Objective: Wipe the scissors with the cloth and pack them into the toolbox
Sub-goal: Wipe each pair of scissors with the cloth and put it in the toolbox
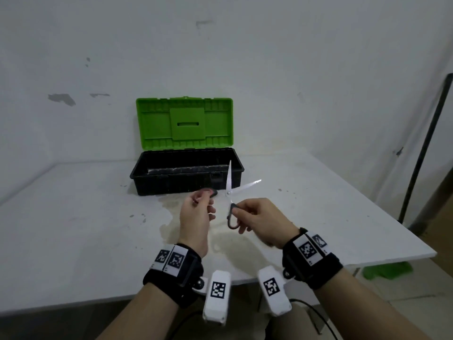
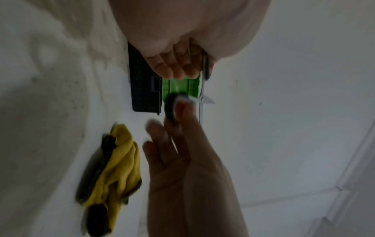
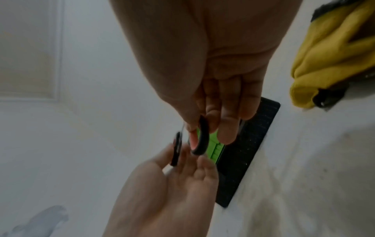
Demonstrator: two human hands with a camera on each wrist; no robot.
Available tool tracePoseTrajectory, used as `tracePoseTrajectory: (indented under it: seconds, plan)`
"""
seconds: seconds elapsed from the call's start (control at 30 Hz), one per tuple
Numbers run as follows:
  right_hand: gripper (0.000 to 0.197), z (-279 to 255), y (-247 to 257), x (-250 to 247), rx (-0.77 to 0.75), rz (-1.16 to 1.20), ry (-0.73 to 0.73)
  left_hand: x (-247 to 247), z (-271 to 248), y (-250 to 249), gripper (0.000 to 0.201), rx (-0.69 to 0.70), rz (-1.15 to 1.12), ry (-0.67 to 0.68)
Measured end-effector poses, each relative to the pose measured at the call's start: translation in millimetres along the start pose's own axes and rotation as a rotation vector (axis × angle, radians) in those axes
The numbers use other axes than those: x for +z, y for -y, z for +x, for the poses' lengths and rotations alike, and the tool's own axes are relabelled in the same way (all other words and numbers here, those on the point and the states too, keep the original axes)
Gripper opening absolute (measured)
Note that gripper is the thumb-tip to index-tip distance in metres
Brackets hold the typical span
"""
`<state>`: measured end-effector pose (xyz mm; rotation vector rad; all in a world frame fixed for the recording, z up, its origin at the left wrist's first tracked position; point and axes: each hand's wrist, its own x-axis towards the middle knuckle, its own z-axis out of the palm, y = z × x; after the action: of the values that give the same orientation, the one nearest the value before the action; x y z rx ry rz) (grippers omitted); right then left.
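The scissors [image 1: 231,190], with black handles and bright blades, are held up over the white table [image 1: 73,229] in front of the toolbox. Their blades are spread wide and point up and to the right. My left hand [image 1: 206,200] pinches one handle loop [image 3: 176,149]. My right hand [image 1: 239,209] grips the other loop [image 3: 202,136]. The toolbox [image 1: 171,182] is black and stands open, with its green lid [image 1: 157,123] upright against the wall. A crumpled yellow cloth [image 2: 119,163] lies on the table, free of both hands; the cloth [image 3: 324,56] does not show in the head view.
A wet-looking stain [image 1: 176,217] spreads on the table under the hands. The wall stands close behind the toolbox. A black pole [image 1: 426,143] leans at the right, past the table's right edge. Something green [image 1: 387,269] lies on the floor below that corner.
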<state>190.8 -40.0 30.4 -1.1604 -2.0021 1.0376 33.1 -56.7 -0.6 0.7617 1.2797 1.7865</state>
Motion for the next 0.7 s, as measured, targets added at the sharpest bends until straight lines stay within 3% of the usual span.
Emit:
tracePoseTrajectory:
  seconds: [0.17, 0.33, 0.6, 0.7]
  plan:
    - [0.022, 3.8, -0.7, -19.9, 0.02, -0.047, -0.005, -32.2, -4.0, -15.0, 0.017, 0.018, 0.26, 0.155]
    - [0.019, 5.0, 10.3, -11.7, -0.012, -0.038, -0.061, -35.5, -12.8, -25.1, 0.013, 0.031, 0.344, 0.307]
    - [0.015, 4.9, 18.1, 9.6, -0.018, 0.031, -0.224, -24.5, -20.7, -25.1, 0.016, -0.006, 0.265, 0.248]
    - [0.027, 10.1, 23.8, 17.0, -0.044, 0.057, -0.352, -18.8, -13.1, -31.7, 0.017, 0.012, 0.242, 0.216]
